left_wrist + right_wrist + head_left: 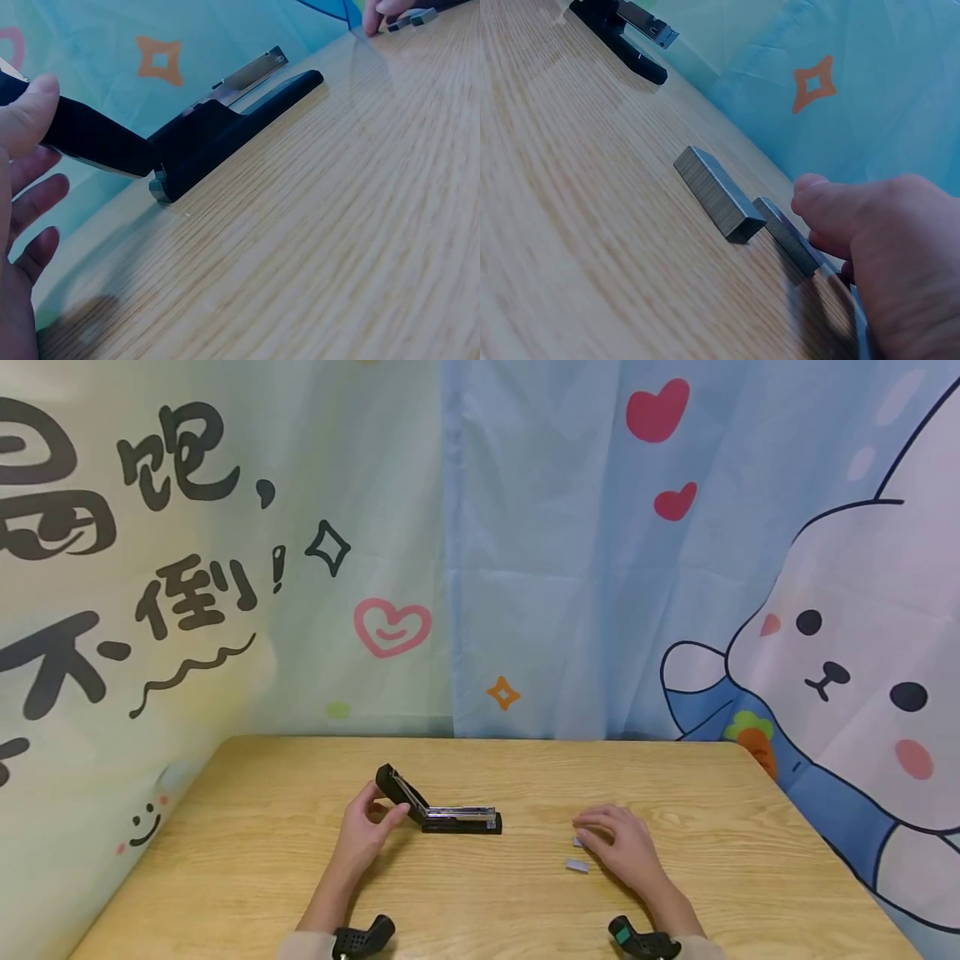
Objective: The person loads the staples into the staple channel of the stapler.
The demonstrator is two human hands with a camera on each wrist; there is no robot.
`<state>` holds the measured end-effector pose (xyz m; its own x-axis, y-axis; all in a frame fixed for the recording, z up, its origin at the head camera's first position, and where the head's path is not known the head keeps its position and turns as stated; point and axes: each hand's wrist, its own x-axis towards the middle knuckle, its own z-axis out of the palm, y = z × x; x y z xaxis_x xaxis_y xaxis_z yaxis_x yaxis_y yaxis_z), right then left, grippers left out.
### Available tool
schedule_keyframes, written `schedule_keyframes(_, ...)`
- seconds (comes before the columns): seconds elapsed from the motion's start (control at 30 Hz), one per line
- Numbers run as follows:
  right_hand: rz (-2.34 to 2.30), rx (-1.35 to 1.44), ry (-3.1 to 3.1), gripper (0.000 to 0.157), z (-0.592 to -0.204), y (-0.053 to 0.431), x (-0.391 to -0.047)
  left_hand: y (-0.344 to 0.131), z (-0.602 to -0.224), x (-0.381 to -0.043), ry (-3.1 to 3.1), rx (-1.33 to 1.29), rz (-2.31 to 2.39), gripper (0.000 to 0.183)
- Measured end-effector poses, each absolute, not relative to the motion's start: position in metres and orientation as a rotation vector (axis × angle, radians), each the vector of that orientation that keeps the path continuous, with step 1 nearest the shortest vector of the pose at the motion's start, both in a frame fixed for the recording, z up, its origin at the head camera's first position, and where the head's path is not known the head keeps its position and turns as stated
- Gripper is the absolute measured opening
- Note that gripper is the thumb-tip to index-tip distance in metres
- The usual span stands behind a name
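Note:
A black stapler [468, 828] sits on the table with its top arm swung up and back, baring the metal staple channel [251, 75]. My left hand [362, 835] grips the raised arm at its end, thumb on the near side. Off to the right lie two grey strips of staples, a nearer one [718, 196] and a farther one [786, 236]. Close over the farther strip is my right hand [622, 847], thumb and fingers loosely bent with a gap between them. Whether a fingertip touches that strip is hidden behind the thumb.
The wooden table [247, 877] ends at a printed curtain [525, 568] along its back edge. Both wrists wear black camera mounts, one on the left [363, 937] and one on the right [643, 938].

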<state>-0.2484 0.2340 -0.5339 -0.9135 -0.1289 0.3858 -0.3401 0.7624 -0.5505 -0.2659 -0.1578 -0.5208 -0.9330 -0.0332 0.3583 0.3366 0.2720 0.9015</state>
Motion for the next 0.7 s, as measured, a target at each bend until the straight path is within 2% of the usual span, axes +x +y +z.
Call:
schedule_keyframes(0.3, 0.913, 0.380, -2.653, 0.016, -0.529, 0.233, -0.245, -0.152, -0.491, -0.251, -2.301, -0.308, -1.729, 0.022)
schedule_keyframes(0.47, 0.883, 0.417, -2.643, 0.016, -0.532, 0.236, -0.247, -0.151, -0.494, -0.252, -2.305, -0.316, -1.764, 0.024)
schedule_keyframes(0.7, 0.878, 0.405, -2.651, 0.013, -0.534, 0.237, -0.250, -0.150, -0.492, -0.253, -2.356, -0.263, -1.753, 0.018)
